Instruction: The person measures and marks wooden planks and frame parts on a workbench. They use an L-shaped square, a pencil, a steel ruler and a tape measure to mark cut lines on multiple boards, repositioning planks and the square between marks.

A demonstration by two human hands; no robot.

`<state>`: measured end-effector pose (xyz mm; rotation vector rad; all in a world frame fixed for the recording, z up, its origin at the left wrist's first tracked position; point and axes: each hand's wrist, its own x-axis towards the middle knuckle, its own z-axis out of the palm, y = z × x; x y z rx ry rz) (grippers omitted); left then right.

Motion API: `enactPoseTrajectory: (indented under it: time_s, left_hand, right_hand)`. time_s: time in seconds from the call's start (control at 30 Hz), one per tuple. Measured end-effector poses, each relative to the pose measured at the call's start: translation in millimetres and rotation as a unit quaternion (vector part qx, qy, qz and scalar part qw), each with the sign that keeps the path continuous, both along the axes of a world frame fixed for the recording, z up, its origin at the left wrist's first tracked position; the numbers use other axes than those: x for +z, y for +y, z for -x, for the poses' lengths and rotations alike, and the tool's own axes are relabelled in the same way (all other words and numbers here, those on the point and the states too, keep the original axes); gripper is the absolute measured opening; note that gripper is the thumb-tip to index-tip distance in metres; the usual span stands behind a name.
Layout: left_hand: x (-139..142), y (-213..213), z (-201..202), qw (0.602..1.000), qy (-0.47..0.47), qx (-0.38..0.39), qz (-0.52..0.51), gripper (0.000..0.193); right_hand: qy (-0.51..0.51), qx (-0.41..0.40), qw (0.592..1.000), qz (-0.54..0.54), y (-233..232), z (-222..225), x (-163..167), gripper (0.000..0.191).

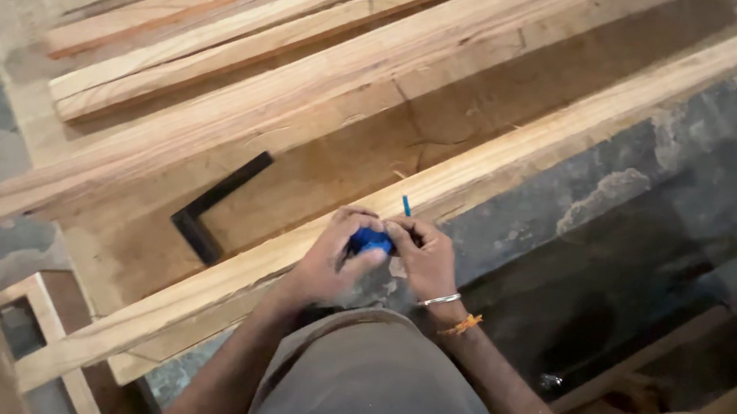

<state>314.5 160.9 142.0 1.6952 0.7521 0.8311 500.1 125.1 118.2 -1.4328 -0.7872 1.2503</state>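
- Blue object (371,240), small and mostly hidden, sits pinched between both hands just over the near plank's (222,278) edge; what kind of thing it is cannot be told.
- Square (213,203), dark metal, lies flat on the table (105,246) left of the hands, untouched.
- Left hand (330,263) curls closed around the blue object.
- Right hand (423,258) grips it too; a thin blue pencil (406,206) pokes up above the fingers.
- No marks show on the plank near the hands.
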Motion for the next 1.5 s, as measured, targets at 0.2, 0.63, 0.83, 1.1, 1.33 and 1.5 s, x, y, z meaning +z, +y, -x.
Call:
enactPoseTrajectory:
  time_s: [0.2, 0.63, 0.83, 1.1, 1.33, 1.5]
  left_hand:
    - [39, 29, -99, 0.973, 0.218, -0.045, -0.065, 0.068]
    - [17, 152, -293, 0.978, 0.174, -0.107, 0.042, 0.045]
    - [38, 205, -355, 0.971, 0.191, -0.126, 0.069, 0.035]
    - [23, 252, -431, 0.954, 0.293, 0.024, 0.058, 0.037]
    - [0, 268, -523, 0.892, 0.411, 0.187, 0.028, 0.029]
    - [-7, 263, -618, 0.858, 0.456, 0.235, -0.002, 0.024]
  right_hand:
    - [-0.025, -0.064, 0.998, 0.007, 2, -81, -7, 0.021]
    - [-0.078, -0.029, 0.996, 0.044, 87, -281, 2, 0.020]
    - [-0.074, -0.023, 0.996, 0.035, 145, -352, 12, 0.016]
    - [0.043, -0.185, 0.981, -0.033, 230, -521, -20, 0.008]
    - [0.049, -0.334, 0.934, -0.114, 304, -784, -57, 0.012]
    - [-0.046, -0.391, 0.908, -0.142, 337, -945, -73, 0.014]
